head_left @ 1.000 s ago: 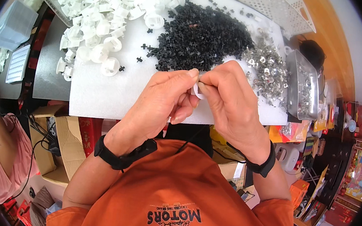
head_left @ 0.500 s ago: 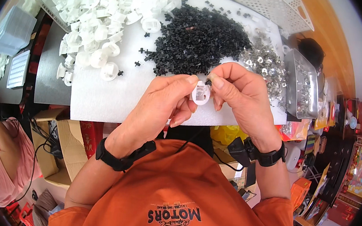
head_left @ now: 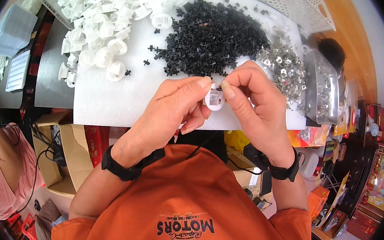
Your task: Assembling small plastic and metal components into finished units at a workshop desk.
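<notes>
My left hand [head_left: 168,104] is closed on a white round plastic part [head_left: 213,102] with a rectangular opening, held just above the table's near edge. Thumb and forefinger of my right hand [head_left: 255,98] pinch a small black cross-shaped piece [head_left: 219,89] against the part's upper right. The fingertips partly cover that piece, so how deep it sits cannot be told. Straight beyond my hands lies a heap of black cross-shaped pieces [head_left: 213,39]. White plastic parts [head_left: 106,28] are piled to its left, and small shiny metal pieces [head_left: 282,66] to its right.
White foam sheeting [head_left: 105,107] covers the work surface. A metal tray [head_left: 322,88] stands at its right edge, a white perforated basket [head_left: 299,10] at the far right. Below left is an open cardboard box [head_left: 75,155]. Another person's arm [head_left: 4,148] shows at far left.
The black piece has come in closer against the white part's upper edge, with my right fingertips following. My left hand keeps its hold, and the whole view has shifted slightly.
</notes>
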Demonstrator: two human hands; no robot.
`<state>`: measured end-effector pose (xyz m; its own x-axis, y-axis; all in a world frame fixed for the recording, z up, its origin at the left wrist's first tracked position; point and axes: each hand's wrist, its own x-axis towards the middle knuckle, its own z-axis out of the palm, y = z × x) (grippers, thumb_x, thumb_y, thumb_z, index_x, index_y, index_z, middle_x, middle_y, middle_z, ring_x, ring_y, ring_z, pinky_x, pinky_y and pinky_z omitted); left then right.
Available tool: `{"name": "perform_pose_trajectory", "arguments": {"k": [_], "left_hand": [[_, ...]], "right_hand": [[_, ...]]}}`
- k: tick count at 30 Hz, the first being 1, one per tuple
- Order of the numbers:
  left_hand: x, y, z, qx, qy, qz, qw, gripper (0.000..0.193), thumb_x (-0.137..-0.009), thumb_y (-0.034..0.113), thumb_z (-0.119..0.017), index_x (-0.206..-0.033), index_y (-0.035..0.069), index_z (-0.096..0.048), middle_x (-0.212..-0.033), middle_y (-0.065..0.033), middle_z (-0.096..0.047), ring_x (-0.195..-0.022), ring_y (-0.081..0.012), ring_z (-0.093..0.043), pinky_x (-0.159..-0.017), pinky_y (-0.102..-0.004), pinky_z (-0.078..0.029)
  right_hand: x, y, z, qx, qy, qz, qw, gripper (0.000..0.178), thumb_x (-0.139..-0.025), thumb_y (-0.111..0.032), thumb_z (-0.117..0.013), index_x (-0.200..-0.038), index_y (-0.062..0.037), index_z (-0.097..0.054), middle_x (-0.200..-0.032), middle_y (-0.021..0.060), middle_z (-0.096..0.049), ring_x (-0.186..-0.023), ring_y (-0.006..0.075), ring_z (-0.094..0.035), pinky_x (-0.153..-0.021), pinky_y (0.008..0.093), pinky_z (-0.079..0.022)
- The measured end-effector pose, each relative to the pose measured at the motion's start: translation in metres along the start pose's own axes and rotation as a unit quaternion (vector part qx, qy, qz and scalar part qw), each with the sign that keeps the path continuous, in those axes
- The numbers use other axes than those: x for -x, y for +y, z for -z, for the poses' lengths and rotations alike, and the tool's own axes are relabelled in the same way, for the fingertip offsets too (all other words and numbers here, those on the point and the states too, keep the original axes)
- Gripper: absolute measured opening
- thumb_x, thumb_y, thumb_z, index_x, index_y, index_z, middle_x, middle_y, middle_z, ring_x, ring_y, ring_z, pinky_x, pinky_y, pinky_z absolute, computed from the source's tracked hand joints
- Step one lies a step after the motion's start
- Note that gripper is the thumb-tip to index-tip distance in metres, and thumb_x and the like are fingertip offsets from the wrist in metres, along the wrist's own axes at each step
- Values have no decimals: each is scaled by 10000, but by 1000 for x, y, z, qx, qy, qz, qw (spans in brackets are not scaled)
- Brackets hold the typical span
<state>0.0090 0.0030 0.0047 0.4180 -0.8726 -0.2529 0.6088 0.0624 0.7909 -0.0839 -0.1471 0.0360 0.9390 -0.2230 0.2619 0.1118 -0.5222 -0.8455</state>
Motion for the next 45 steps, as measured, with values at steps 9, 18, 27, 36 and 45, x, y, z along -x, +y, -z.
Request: {"name": "perform_pose_trajectory", "arguments": {"k": [9, 18, 27, 36, 45], "left_hand": [[-1, 0, 1, 20, -3, 1, 1000, 385, -979, 320, -408, -859, -7, -572, -656, -56, -520, -436, -88, -364, -391, -228, -274], [1, -2, 4, 31, -10, -9, 999, 376, -983, 299, -387, -928, -24, -571, -674, -66, -528, -444, -94, -373, -398, -230, -287], [1, -4, 6, 25, -22, -24, 999, 383, -986, 298, -381, -986, -37, -566, -713, -74, -543, -459, -96, -384, -414, -228, -301], [1, -5, 4, 39, -2, -34, 999, 415, -969, 367, -446, -800, 3, -553, -668, -54, -533, -452, -75, -409, -400, -210, -292], [2, -5, 3, 40, 5, -33, 999, 423, -971, 375, -446, -779, 11, -544, -643, -42, -518, -447, -71, -400, -406, -207, -290]], "right_hand": [[-3, 1, -8, 122, 39, 130, 983, 114, -781, 59, -613, -834, -10, -539, -743, 102, -509, -617, 235, -509, -521, 302, -413], [-3, -1, -10, 112, 60, 143, 981, 124, -773, 68, -621, -834, -5, -540, -749, 91, -519, -619, 214, -514, -517, 285, -406], [-5, 1, -12, 128, 47, 175, 975, 161, -740, 94, -627, -841, -3, -546, -738, 104, -529, -609, 235, -527, -507, 307, -425], [-3, 4, -11, 144, 35, 183, 972, 101, -796, 48, -636, -864, 7, -573, -781, 82, -550, -626, 143, -495, -512, 236, -390], [-3, 3, -13, 157, 39, 201, 966, 130, -780, 70, -635, -871, -1, -574, -775, 85, -547, -606, 146, -493, -496, 238, -388]]}}
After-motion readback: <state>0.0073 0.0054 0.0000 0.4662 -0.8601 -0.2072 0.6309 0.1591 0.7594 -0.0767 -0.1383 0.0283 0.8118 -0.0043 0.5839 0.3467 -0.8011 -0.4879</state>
